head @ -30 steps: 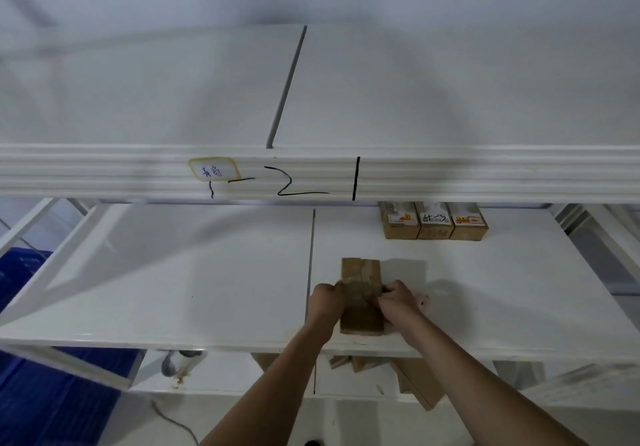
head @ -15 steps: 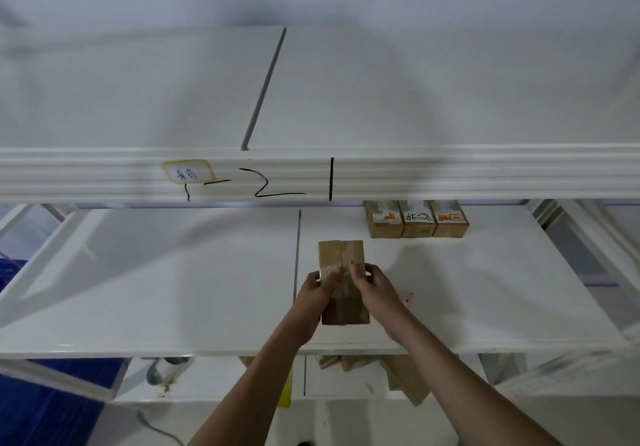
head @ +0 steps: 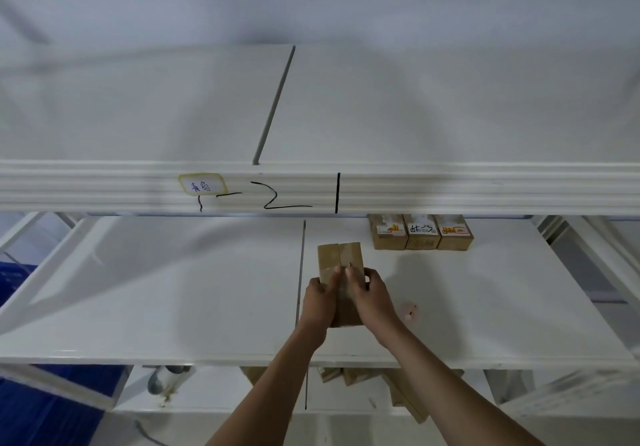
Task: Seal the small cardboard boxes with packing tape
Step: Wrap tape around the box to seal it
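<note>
head view, tall brown cardboard box (head: 341, 265) upright on white shelf (head: 173, 307), flap seam on top, both hands gripping it

- A white shelf (head: 173, 293) carries everything, its 2 panels meeting at a dark seam near the middle.
- A small cardboard box (head: 341, 262) stands on it, just right of the seam.
- 3 labelled boxes (head: 420, 232) sit touching in a row at the back right.
- A small pinkish round object (head: 409, 312) lies right of the box.
</note>
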### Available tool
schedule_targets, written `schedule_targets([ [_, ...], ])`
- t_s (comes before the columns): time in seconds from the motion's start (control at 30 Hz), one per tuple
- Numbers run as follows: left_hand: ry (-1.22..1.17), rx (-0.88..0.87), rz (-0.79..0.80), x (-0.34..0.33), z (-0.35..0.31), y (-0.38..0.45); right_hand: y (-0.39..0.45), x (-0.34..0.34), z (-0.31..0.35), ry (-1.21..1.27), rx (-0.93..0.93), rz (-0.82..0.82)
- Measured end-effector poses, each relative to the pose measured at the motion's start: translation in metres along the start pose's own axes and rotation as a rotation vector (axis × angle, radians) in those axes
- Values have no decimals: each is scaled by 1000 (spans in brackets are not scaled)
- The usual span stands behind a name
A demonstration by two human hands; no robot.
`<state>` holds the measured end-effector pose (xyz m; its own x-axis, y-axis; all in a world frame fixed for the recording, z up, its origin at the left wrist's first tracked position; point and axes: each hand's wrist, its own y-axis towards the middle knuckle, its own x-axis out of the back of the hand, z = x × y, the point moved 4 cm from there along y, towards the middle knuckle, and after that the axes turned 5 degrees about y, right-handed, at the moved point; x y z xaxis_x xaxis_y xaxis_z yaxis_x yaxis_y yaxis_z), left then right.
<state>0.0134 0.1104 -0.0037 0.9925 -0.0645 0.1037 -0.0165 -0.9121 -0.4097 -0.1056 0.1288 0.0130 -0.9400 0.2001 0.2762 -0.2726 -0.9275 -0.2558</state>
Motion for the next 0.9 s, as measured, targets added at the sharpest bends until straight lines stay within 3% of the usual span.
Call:
schedule_targets([
  [0.23, 38, 10, -14, -1, 4, 5, 2, -3, -2, -43, -29, -8],
  [0.47, -50, 119, 58, 4, 5, 6, 9, 3, -9, 205, -183, 54],
  [0.67, -97, 31, 33, -3, -1, 9, 8, -4, -12, 200, -165, 66],
  [0.9, -29, -35, -37, -5, -3, 13, 8, 2, 3, -73, -55, -51],
])
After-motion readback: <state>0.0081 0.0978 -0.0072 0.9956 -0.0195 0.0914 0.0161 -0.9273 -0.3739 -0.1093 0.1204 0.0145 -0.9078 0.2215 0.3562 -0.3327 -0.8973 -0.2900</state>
